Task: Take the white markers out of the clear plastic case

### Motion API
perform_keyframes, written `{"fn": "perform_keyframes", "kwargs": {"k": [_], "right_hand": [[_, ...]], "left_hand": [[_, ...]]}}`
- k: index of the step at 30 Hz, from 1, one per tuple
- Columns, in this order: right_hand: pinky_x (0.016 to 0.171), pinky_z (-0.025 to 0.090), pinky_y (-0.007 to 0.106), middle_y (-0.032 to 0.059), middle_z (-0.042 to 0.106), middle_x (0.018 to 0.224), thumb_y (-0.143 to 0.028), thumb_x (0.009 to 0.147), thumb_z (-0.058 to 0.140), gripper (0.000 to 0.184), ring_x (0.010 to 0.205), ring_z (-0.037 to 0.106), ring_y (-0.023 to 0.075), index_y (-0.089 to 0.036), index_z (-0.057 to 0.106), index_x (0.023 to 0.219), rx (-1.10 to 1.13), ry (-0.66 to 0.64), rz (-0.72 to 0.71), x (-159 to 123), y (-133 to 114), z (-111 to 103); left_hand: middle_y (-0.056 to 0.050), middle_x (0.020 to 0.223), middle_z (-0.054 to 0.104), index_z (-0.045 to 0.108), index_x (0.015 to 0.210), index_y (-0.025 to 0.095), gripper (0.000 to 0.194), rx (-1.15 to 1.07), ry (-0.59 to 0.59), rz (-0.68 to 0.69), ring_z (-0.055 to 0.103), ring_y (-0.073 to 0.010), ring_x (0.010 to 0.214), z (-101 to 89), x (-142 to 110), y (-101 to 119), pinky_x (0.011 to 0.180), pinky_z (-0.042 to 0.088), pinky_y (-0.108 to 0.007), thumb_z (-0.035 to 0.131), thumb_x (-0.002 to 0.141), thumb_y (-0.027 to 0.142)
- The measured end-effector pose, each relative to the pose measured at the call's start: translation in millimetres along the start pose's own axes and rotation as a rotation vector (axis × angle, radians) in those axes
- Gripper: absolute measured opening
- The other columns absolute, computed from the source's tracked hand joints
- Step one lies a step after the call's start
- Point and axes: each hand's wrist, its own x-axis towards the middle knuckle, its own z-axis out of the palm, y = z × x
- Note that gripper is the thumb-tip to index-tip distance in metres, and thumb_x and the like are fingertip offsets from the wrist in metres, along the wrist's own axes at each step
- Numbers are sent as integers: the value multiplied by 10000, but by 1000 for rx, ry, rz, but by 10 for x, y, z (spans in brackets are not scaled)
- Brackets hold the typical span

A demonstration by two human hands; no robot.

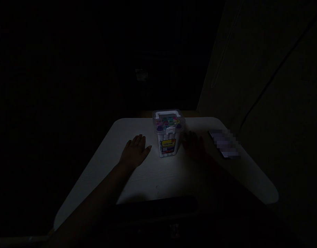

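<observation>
A clear plastic box of markers [168,137] stands upright on the white table [158,179], between my two hands. Its lid is on, with a white handle on top and a white latch at the front. Colored caps show through the lid, and a yellow label is on the front. My left hand [135,151] lies flat on the table to the left of the box, fingers stretched out, holding nothing. To the right of the box, my right hand [194,145] rests in deep shadow with its fingers extended, close beside the box.
At the right side of the table lies a phone [224,143] with its screen lit and blurred. A dark cable [270,81] runs down the wall on the right. The room around the table is very dark.
</observation>
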Motion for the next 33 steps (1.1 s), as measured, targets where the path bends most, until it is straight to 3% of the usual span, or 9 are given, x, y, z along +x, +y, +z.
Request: {"fn": "perform_keyframes", "kwargs": {"k": [5, 23, 29, 33], "right_hand": [[1120, 313, 597, 185, 337, 1605, -373, 1024, 198, 574, 1460, 341, 332, -164, 333, 1541, -2, 43, 9, -16, -10, -6], [1130, 309, 596, 189, 319, 1610, -375, 1015, 198, 591, 1478, 321, 337, -150, 330, 1546, 7, 16, 10, -8, -4, -30], [1131, 311, 583, 181, 314, 1614, -364, 1012, 202, 587, 1478, 325, 326, -159, 331, 1547, 1, 18, 13, -18, -13, -29], [1117, 329, 587, 189, 356, 1593, -360, 1009, 207, 583, 1461, 350, 337, -150, 370, 1529, 0, 49, 5, -24, -12, -15]], "left_hand": [[-177, 1605, 301, 356, 1521, 41, 723, 0, -21, -15, 267, -316, 1495, 0, 1, 1, 1192, 226, -479, 204, 988, 505], [-183, 1602, 309, 352, 1525, 54, 735, -39, -27, -18, 261, -311, 1499, -27, 0, 7, 1189, 232, -493, 190, 983, 523], [-177, 1567, 386, 435, 1477, 86, 676, -94, 46, -7, 312, -304, 1478, -15, -5, -5, 1181, 257, -490, 219, 985, 495], [-182, 1500, 482, 510, 1408, 78, 663, -301, 164, 20, 392, -289, 1434, -30, -2, -49, 1174, 297, -466, 189, 986, 476]]}}
